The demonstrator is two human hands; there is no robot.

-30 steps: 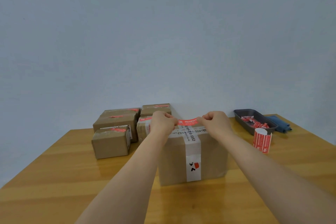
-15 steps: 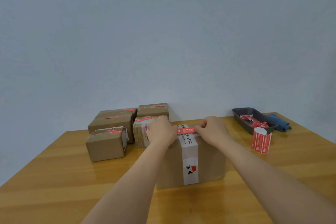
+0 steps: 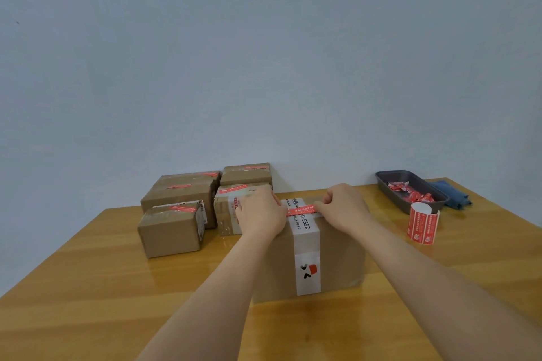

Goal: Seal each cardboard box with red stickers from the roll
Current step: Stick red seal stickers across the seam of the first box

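Sticker (image 3: 301, 210) pressing is the step under way: the red strip is lying across the white tape on top of the nearest cardboard box (image 3: 308, 255), mid-worktop (image 3: 88, 287). Left hand (image 3: 261, 214) and right hand (image 3: 343, 206) are each pinching one end with curled fingers. Next, I judge, smoothing it flat, then fetching another from the roll (image 3: 422, 223), standing well right.

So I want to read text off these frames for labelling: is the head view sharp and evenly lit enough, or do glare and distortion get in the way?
Head view: soft, even light, faint shadows; mild glare streaks on the wooden table; small print on the red sticker is too blurred to read; wide-angle lens bows the table edges.
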